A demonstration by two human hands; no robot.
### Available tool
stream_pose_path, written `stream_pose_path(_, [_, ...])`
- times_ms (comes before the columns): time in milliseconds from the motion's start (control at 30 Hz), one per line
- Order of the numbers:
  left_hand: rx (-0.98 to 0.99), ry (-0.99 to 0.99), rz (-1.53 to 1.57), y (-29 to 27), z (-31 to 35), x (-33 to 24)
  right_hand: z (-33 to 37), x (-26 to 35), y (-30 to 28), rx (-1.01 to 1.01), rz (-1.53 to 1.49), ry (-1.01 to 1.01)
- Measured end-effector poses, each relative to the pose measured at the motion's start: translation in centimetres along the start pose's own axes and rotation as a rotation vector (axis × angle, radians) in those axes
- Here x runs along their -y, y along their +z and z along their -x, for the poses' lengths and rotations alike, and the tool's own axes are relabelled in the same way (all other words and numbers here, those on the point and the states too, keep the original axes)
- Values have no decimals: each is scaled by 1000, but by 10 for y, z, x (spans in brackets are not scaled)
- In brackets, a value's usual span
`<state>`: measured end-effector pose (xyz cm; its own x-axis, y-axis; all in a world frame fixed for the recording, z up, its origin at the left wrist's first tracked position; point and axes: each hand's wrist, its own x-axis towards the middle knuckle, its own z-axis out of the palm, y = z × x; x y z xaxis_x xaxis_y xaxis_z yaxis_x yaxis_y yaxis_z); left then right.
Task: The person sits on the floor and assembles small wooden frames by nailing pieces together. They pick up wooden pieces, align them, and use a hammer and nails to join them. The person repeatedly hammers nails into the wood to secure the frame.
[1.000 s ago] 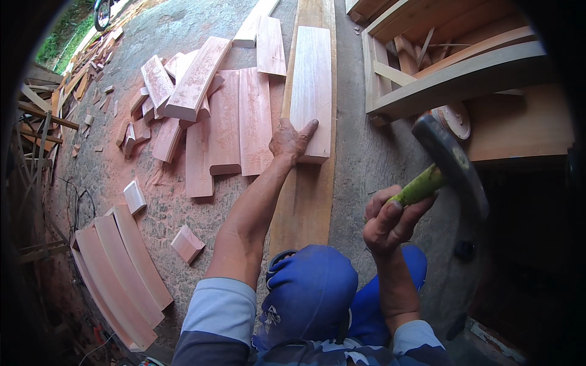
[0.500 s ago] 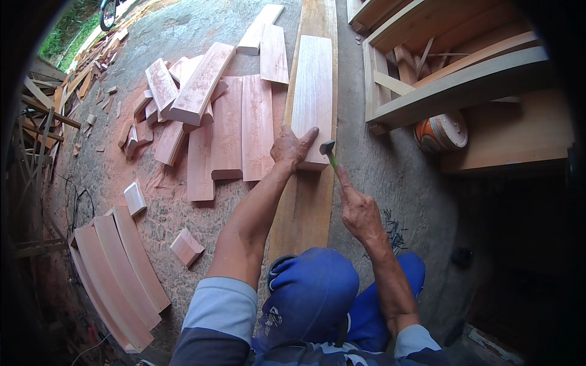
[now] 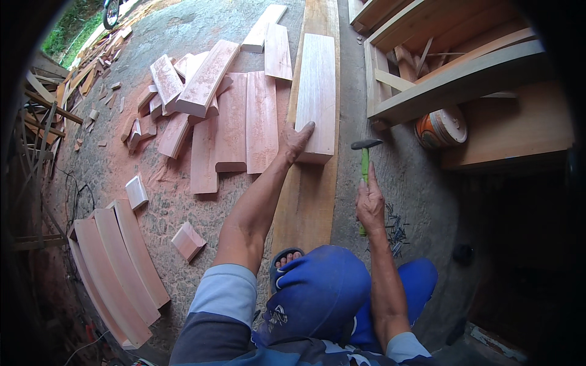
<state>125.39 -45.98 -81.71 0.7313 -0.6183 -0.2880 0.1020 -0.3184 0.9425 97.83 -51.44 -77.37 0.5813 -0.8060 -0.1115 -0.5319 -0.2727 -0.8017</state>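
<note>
A long pale wooden block (image 3: 317, 91) lies lengthwise on a wide plank on the floor. My left hand (image 3: 295, 141) grips its near left edge, thumb on the top face and fingers down the side, partly hidden. To the right of the block, apart from it, my right hand (image 3: 370, 206) is closed round the green handle of a hammer (image 3: 366, 145), with the index finger stretched along it. The dark hammer head points away from me. Loose nails (image 3: 397, 233) are scattered on the concrete beside my right wrist.
Under the block runs the plank (image 3: 303, 201). Cut reddish boards (image 3: 231, 122) are heaped at its left, with curved boards (image 3: 122, 268) stacked nearer me. A wooden frame (image 3: 452, 85) and a paint bucket (image 3: 441, 128) stand at the right. Scrap wood (image 3: 91, 79) lies far left.
My right hand has swung the hammer to the right, away from the block's near end. My left hand stays on the block's left edge, its thumb shifted slightly.
</note>
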Motion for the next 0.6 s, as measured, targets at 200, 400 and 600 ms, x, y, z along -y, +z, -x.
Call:
stream_pose_path(200, [182,163,325,-6,35,41,61,-96,27,165,-578,604])
stream_pose_path(400, [82,252,128,38,44,36,72,-160,41,153,179,325])
stream_pose_path(600, [4,293,-137,62,46,20,63,-196,7,-146,445,314])
